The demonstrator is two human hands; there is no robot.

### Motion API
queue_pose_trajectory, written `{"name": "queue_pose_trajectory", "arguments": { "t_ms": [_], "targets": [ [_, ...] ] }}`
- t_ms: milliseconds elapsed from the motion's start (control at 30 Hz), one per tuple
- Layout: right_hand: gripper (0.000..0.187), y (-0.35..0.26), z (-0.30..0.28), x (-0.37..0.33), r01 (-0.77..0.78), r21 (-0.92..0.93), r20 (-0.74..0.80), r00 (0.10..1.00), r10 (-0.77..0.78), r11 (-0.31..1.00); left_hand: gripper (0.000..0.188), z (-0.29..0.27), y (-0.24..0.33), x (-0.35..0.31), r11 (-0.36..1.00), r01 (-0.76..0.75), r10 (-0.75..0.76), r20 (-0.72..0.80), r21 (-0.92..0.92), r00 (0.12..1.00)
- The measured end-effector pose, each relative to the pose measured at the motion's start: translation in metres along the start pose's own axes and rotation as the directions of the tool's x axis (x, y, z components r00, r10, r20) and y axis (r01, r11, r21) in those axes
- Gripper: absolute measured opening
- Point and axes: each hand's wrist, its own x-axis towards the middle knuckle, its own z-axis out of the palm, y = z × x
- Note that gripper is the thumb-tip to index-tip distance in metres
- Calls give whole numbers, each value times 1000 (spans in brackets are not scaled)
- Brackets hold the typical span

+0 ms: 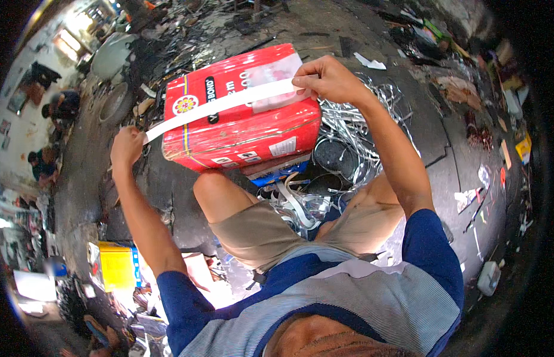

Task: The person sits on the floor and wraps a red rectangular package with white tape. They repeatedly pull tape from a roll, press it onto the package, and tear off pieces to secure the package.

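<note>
A long white strip [220, 102] is stretched between my two hands, above a red cardboard box [229, 140]. My left hand [128, 146] pinches the strip's left end, just beyond the box's left side. At the box's upper right corner, my right hand [329, 80] grips the other end between thumb and fingers. The box sits in front of my knees and has a shiny, tape-like film over it. Beneath its near edge a blue package [280, 174] shows in part.
A tangle of shiny silvery strips [372, 128] lies right of the box, beside a dark round container [334, 156]. A yellow box [115, 266] stands at lower left. Scraps litter the floor at right, with a white plastic container [489, 278]. Other people [64, 106] sit at far left.
</note>
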Motion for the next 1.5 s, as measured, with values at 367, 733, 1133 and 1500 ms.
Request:
{"name": "queue_pose_trajectory", "arguments": {
  "t_ms": [367, 733, 1133, 1500],
  "targets": [
    [39, -11, 36, 4, -77, -521, -334, 935, -120, 850, 37, 64, 305, -15, 299, -370, 401, -236, -880, 885],
    [19, 0, 14, -20, 138, -601, -236, 911, -340, 787, 16, 76, 312, -26, 371, -503, 371, -372, -780, 851],
    [16, -7, 0, -18, 318, -797, 87, 902, -423, 513, 15, 86, 308, -27, 366, -733, 471, -565, -573, 677],
    [18, 23, 2, -14, 319, -437, -126, 904, -409, 841, 15, 81, 310, -23, 280, -354, 372, -239, -892, 897]
  ]
}}
